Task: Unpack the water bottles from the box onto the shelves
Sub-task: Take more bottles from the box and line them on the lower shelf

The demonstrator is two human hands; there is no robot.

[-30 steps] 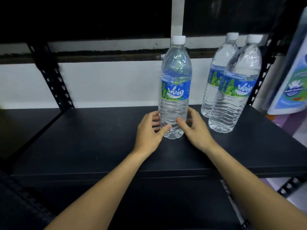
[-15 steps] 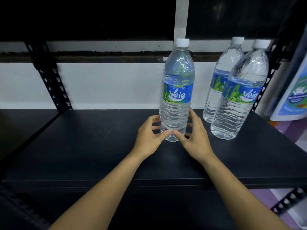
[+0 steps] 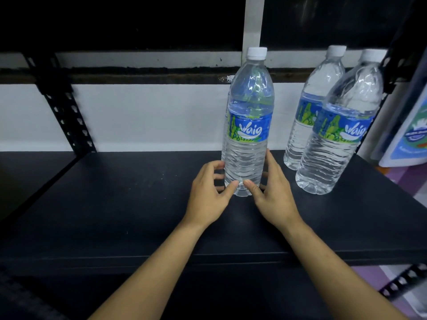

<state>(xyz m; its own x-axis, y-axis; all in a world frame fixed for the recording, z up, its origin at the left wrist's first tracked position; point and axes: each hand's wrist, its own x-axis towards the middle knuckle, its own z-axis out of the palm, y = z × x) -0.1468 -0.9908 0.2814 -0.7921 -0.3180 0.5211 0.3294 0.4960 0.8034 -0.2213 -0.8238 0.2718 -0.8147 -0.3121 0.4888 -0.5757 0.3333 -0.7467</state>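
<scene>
3 bottles on the shelf [image 3: 115,204]: back bottle [image 3: 310,125], front bottle [image 3: 339,144] by its right edge; left hand [image 3: 208,195] and right hand [image 3: 275,195] grip curled round the middle bottle [image 3: 248,135] base.

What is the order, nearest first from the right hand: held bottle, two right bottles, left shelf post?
1. Held bottle, centre, gripped by the right hand.
2. Front right bottle and rear right bottle: too close to call.
3. Shelf post, far left.
</scene>
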